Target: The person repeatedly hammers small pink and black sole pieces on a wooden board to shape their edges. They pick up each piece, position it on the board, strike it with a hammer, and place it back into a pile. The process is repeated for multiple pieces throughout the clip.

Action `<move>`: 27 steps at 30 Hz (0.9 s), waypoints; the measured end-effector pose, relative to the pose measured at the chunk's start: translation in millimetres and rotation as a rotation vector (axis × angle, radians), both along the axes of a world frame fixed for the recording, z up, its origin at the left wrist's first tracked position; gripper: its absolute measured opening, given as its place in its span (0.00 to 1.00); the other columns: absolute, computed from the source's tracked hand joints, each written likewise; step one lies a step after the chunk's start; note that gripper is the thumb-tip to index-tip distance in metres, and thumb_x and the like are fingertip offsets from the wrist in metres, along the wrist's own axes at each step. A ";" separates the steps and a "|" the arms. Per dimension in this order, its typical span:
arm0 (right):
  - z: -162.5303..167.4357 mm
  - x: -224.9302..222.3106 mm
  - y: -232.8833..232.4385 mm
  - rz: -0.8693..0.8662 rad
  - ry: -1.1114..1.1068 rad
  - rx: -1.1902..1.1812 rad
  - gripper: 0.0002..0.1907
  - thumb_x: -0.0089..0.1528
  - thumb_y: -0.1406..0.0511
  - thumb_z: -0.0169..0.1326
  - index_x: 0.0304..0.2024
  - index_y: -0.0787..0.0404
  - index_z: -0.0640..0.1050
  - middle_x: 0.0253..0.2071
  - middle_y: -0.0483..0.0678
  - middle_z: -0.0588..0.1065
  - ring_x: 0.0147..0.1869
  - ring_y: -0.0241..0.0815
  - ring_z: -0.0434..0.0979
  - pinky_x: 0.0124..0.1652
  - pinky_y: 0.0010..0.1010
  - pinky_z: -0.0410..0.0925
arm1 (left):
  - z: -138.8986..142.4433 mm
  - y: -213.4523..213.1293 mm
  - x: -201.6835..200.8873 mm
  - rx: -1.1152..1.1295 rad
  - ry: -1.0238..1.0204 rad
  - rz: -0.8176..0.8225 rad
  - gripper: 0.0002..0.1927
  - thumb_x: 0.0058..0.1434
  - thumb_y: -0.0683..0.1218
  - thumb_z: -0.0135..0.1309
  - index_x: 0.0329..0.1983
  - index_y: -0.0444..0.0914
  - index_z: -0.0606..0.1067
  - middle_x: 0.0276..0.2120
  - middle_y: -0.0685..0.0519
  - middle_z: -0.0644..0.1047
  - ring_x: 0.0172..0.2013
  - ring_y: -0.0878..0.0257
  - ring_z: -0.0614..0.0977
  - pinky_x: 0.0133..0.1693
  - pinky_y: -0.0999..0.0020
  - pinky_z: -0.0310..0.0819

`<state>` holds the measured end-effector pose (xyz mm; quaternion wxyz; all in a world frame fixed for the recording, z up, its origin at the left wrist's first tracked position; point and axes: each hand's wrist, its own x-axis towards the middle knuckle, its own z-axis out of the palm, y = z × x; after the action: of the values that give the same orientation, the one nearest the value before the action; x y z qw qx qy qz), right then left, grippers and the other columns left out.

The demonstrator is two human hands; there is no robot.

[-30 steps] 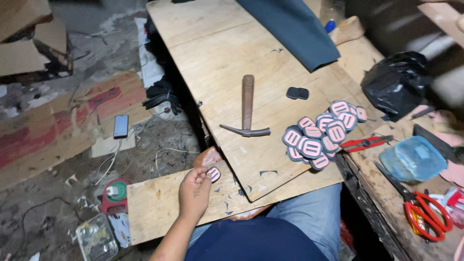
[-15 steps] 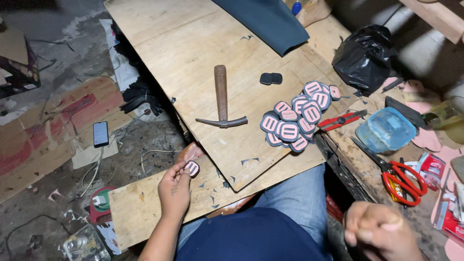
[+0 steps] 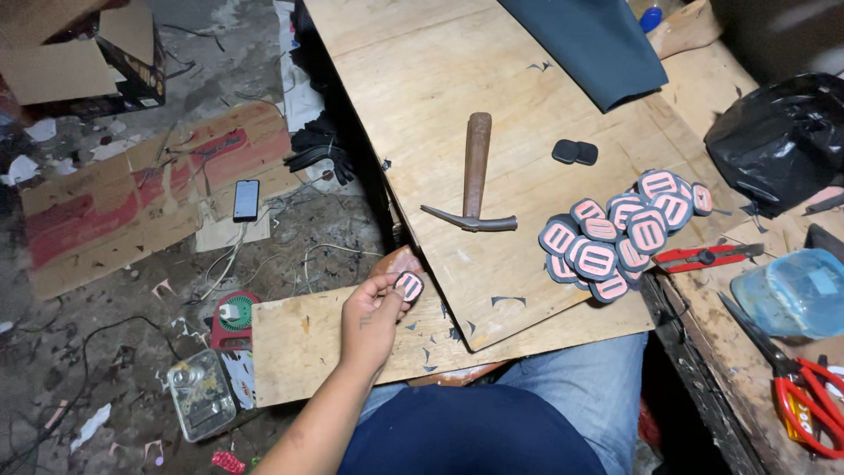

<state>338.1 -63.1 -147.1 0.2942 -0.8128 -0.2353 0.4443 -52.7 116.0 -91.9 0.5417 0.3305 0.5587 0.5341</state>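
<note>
Left-hand grip (image 3: 374, 310): fingers pinched closed on one small oval patch (image 3: 409, 286), pink face with dark bars and a dark rim, held up just over the near edge of the plywood board (image 3: 492, 114), lower centre-left of the frame. Right hand: not in view, so its grip cannot be told. Step in hand, as judged: a single patch is lifted and apart from its stock, being handled or looked over; it is well apart from the pile of like patches (image 3: 620, 233), which lies overlapped at centre right on the board. Any next move with the piece would call for a steady pinch by the rim and a short carry across the board, past the hammer (image 3: 475, 176), which lies flat at centre frame with its wooden handle pointing up-frame. Two small dark blank ovals (image 3: 575, 152) sit touching each other above the pile. Dark cloth sheet (image 3: 593, 44) at top centre. Right edge: black plastic bag (image 3: 778, 136), red utility knife (image 3: 703, 256) just right of the pile, clear bluish plastic tub (image 3: 791, 295), red-handled scissors (image 3: 804, 391) at lower right. Packages and labels: flattened brown cardboard with red print bands (image 3: 132, 207) on the floor at left; open cardboard box (image 3: 79, 53) at upper left; phone (image 3: 246, 200) on its cable beside the cardboard; round red-and-green container (image 3: 233, 318) at lower left.
</note>
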 end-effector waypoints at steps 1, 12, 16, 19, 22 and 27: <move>4.8 -3.2 2.0 -0.001 -0.009 0.007 0.24 0.62 0.57 0.57 0.52 0.70 0.81 0.46 0.58 0.83 0.50 0.48 0.81 0.53 0.36 0.69 | 2.0 1.2 1.2 -0.001 -0.005 -0.014 0.12 0.63 0.40 0.55 0.49 0.30 0.77 0.33 0.53 0.80 0.31 0.70 0.79 0.34 0.75 0.72; 3.8 3.0 22.6 0.021 -0.066 0.072 0.26 0.63 0.57 0.57 0.55 0.72 0.80 0.47 0.60 0.83 0.53 0.49 0.81 0.57 0.37 0.68 | 9.4 10.6 -0.8 -0.005 -0.022 -0.007 0.14 0.63 0.38 0.53 0.52 0.32 0.75 0.35 0.52 0.82 0.33 0.70 0.80 0.37 0.76 0.74; -7.1 4.4 31.9 0.008 -0.080 0.102 0.27 0.64 0.56 0.57 0.55 0.73 0.80 0.48 0.61 0.83 0.54 0.50 0.81 0.58 0.37 0.67 | 3.1 10.6 -3.5 -0.009 -0.034 -0.024 0.10 0.63 0.36 0.52 0.48 0.29 0.76 0.34 0.54 0.81 0.33 0.70 0.80 0.37 0.76 0.74; -7.6 6.3 30.7 0.018 -0.097 0.113 0.28 0.64 0.56 0.57 0.56 0.74 0.79 0.48 0.62 0.82 0.55 0.50 0.80 0.59 0.38 0.67 | 4.3 8.9 -4.2 0.097 0.005 -0.024 0.09 0.65 0.35 0.53 0.48 0.30 0.75 0.34 0.49 0.78 0.33 0.67 0.76 0.36 0.73 0.70; -3.5 2.0 41.2 0.030 -0.106 0.118 0.28 0.64 0.56 0.57 0.56 0.74 0.79 0.48 0.63 0.82 0.55 0.50 0.80 0.60 0.38 0.66 | 16.9 7.7 -0.9 0.388 0.100 -0.034 0.08 0.62 0.33 0.50 0.44 0.28 0.74 0.49 0.52 0.74 0.45 0.67 0.80 0.49 0.74 0.75; 0.5 -7.7 50.0 0.045 -0.123 0.080 0.29 0.65 0.56 0.57 0.57 0.75 0.79 0.49 0.64 0.82 0.57 0.51 0.80 0.62 0.38 0.66 | 43.5 5.9 -1.2 0.446 0.315 -0.030 0.07 0.62 0.33 0.52 0.43 0.28 0.75 0.54 0.48 0.74 0.46 0.64 0.80 0.46 0.73 0.76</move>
<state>330.5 -13.0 -146.6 0.3011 -0.8208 -0.2889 0.3902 -53.8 121.9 -48.4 0.3698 0.5289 0.4996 0.5778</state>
